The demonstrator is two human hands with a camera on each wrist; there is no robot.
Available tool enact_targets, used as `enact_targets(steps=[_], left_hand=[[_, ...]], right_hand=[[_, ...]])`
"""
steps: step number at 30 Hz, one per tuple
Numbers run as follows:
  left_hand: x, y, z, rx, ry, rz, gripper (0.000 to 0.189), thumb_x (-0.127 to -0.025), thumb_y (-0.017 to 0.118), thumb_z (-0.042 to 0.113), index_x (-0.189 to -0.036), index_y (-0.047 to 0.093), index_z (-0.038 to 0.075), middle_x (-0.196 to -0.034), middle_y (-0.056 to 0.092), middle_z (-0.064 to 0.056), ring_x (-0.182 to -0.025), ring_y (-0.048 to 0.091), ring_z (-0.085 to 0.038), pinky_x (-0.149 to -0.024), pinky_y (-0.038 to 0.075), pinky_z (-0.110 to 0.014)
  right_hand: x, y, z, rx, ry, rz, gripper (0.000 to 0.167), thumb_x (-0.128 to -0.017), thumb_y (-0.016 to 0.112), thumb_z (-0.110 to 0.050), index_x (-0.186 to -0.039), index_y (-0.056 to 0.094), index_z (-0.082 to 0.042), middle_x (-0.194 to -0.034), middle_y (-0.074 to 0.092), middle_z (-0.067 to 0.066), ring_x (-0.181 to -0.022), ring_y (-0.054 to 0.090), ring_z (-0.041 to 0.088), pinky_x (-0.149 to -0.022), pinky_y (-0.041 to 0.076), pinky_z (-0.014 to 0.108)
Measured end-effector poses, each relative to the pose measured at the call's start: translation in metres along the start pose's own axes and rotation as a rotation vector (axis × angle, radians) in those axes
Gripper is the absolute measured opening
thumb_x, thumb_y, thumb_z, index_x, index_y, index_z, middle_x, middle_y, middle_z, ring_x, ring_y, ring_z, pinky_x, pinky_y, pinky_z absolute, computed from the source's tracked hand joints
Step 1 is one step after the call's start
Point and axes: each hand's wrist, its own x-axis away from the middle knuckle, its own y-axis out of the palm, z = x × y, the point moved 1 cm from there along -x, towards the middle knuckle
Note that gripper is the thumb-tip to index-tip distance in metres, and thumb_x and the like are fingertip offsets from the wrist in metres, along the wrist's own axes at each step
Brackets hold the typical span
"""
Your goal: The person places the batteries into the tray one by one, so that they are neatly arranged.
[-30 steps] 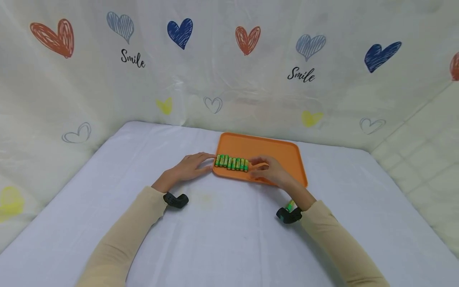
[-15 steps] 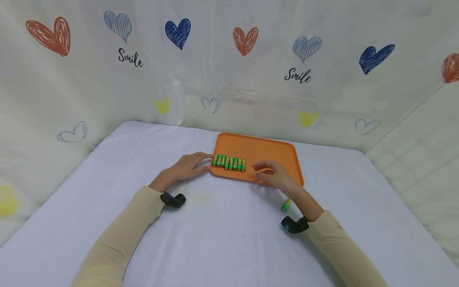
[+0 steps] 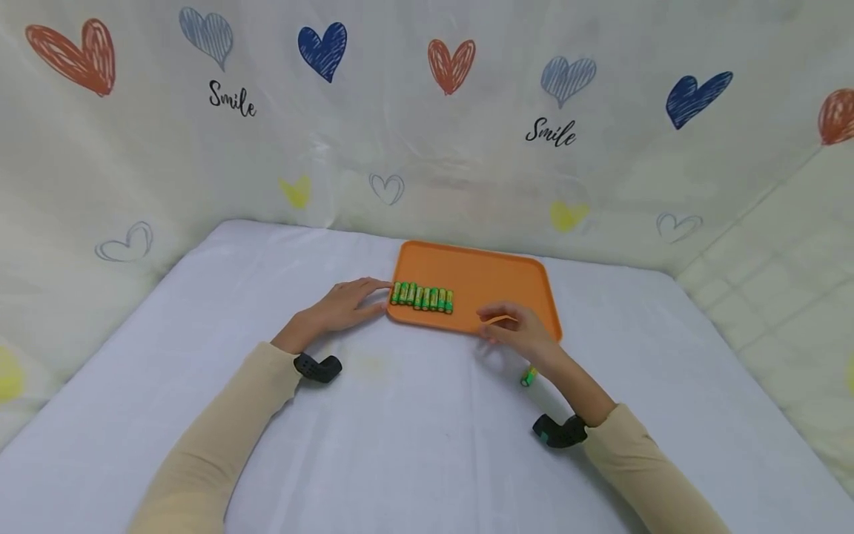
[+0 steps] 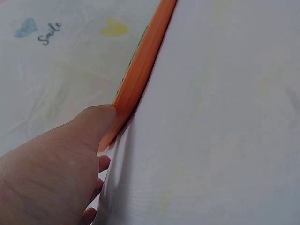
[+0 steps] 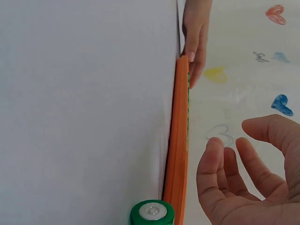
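Several green-and-yellow batteries (image 3: 422,297) lie side by side in a row at the left front of an orange tray (image 3: 483,274). My left hand (image 3: 339,306) touches the tray's left front corner with its thumb and fingers outstretched. Over the tray's right front part hovers my right hand (image 3: 519,330), its fingers loosely bent with nothing between them. One more battery (image 3: 528,376) lies on the cloth in front of the tray, beneath my right wrist. Its flat metal end (image 5: 152,212) shows large at the bottom of the right wrist view.
A white cloth (image 3: 400,445) covers the table. Behind it hangs a pale curtain (image 3: 400,133) printed with hearts and the word Smile. Each wrist carries a black camera mount, such as the right one (image 3: 559,432).
My right hand has drawn back to the right, away from the end of the battery row. The loose battery has come more into view. My left hand stays at the tray's corner.
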Motion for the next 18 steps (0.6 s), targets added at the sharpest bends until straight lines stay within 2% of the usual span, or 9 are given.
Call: enact_targets(steps=[5,8,18], left_hand=[[-0.001,-0.002,-0.001,0.007,0.004,0.001,0.054,-0.102,0.05,0.041,-0.15,0.039,0.018,-0.15,0.042,-0.009,-0.142,0.033,-0.027,-0.112,0.021,-0.054],[-0.002,-0.003,-0.002,0.0,0.006,0.003,0.055,-0.102,0.05,0.042,-0.15,0.039,0.019,-0.15,0.042,-0.008,-0.142,0.033,-0.027,-0.112,0.022,-0.054],[-0.001,0.0,0.0,-0.005,0.014,0.008,0.054,-0.102,0.05,0.04,-0.151,0.039,0.018,-0.15,0.042,-0.01,-0.142,0.033,-0.029,-0.111,0.022,-0.056]], right_hand=[[0.008,-0.005,0.003,0.031,-0.043,0.031,0.04,-0.095,0.066,-0.017,-0.126,0.056,0.006,-0.13,0.056,0.023,-0.098,0.062,0.012,-0.082,0.053,0.026],[0.013,-0.009,0.004,0.064,-0.062,0.069,0.038,-0.094,0.067,-0.017,-0.123,0.058,0.006,-0.126,0.058,0.024,-0.097,0.061,0.015,-0.08,0.052,0.022],[0.036,-0.02,0.014,0.178,0.019,0.178,0.034,-0.091,0.072,-0.024,-0.114,0.063,0.0,-0.11,0.065,0.011,-0.091,0.059,0.016,-0.073,0.051,0.022]])
